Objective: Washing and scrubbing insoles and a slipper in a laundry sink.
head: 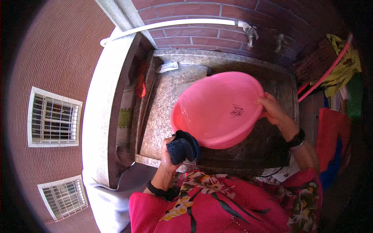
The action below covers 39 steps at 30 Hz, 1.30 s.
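Observation:
A pink plastic basin (215, 102) is tilted over the stone sink, its inside facing up towards me. A dark printed mark shows on its inner surface, and the low side seems wet. My right hand (271, 109) grips the basin's rim at the right. In my left hand (168, 154) is a bunched dark blue cloth (183, 147), held against or very close to the basin's lower left rim. Whether the left fingers also touch the basin is hidden by the cloth.
The stone sink (157, 116) has a raised washing slab at left. A metal tap (250, 36) on a white pipe (189, 21) sticks out from the brick wall (201, 39). A white object (168, 67) lies at the slab's back corner. A pink hose (326, 72) hangs at right.

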{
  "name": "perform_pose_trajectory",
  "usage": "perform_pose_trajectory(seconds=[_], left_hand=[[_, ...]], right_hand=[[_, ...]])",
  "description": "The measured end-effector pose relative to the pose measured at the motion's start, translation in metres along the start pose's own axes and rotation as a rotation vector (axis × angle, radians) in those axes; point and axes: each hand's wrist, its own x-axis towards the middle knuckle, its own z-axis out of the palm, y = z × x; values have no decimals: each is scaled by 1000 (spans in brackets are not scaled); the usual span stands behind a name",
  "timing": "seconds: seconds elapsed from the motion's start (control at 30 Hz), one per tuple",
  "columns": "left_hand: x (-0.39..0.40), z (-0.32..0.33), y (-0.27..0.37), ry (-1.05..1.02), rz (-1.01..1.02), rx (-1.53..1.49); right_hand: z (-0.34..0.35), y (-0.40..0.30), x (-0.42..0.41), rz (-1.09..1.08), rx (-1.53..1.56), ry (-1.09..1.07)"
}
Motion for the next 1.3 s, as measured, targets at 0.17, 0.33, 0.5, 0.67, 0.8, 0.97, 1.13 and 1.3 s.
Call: perform_pose_trajectory(seconds=[0.17, 0.33, 0.5, 0.67, 0.8, 0.97, 1.13, 1.3], left_hand=[[11, 30, 12, 22, 39, 195], [29, 62, 13, -73, -3, 407], [47, 113, -14, -246, -51, 732], [45, 147, -39, -336, -115, 1120], [56, 157, -51, -397, -158, 1133], [56, 144, -38, -256, -132, 994], [51, 142, -26, -216, -11, 908], [49, 144, -10, -243, 84, 928]], right_hand=[[-25, 53, 4, 63, 241, -20], [-32, 129, -11, 151, 568, 119], [-45, 212, -25, 245, 868, 153], [-44, 277, -35, -74, 583, 47], [-62, 402, -20, -157, 361, 66], [-55, 295, -54, -275, -53, -28], [-44, 273, -31, 112, 613, -165], [-18, 237, -27, 478, 770, -209]])
